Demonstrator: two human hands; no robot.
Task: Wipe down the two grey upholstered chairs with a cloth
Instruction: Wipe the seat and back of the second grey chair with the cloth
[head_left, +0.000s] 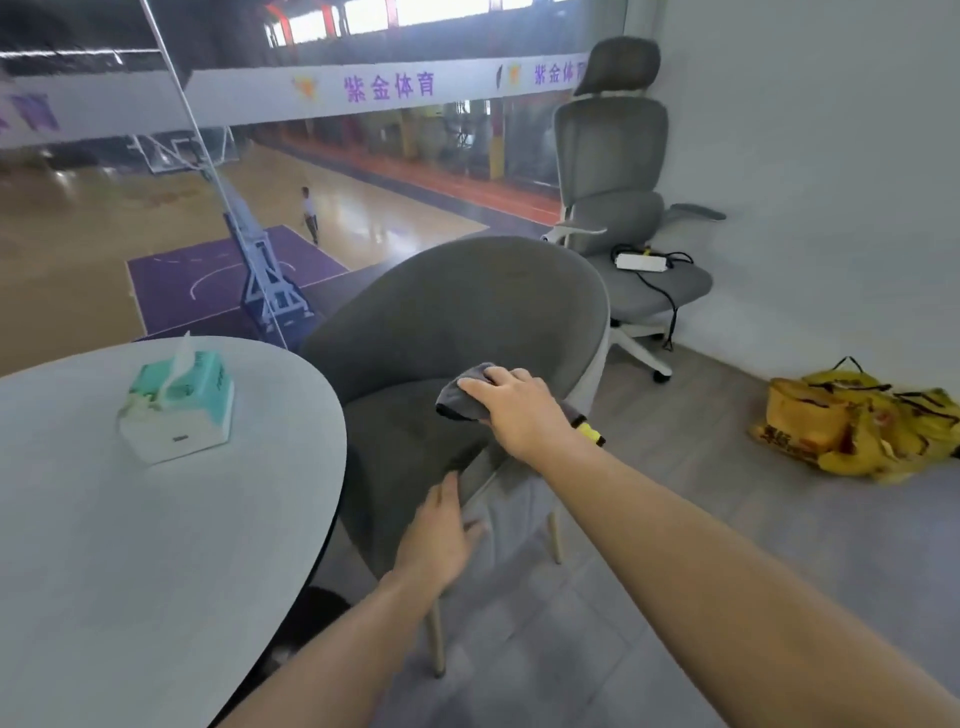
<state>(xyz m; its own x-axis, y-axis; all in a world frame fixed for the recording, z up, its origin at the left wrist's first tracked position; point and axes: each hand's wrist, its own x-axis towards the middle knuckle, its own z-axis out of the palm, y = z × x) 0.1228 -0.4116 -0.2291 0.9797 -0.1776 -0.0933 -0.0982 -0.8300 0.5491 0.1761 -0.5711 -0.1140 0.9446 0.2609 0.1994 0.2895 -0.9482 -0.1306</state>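
Observation:
A grey upholstered tub chair (457, 312) stands beside the round table, its curved back toward the window. My right hand (519, 410) presses a dark grey cloth (462, 397) with a yellow tag flat against the inside of the chair where the back meets the seat. My left hand (441, 535) grips the near edge of the chair's shell, fingers wrapped over the rim. A second grey chair, a high-backed office chair (618, 171) with a white frame, stands farther back against the wall.
A white round table (130, 545) with a green tissue box (179, 402) is at my left. A white power strip (641, 261) with a black cable lies on the office chair's seat. Yellow bags (852, 421) lie on the grey floor at right. A glass wall overlooks a basketball court.

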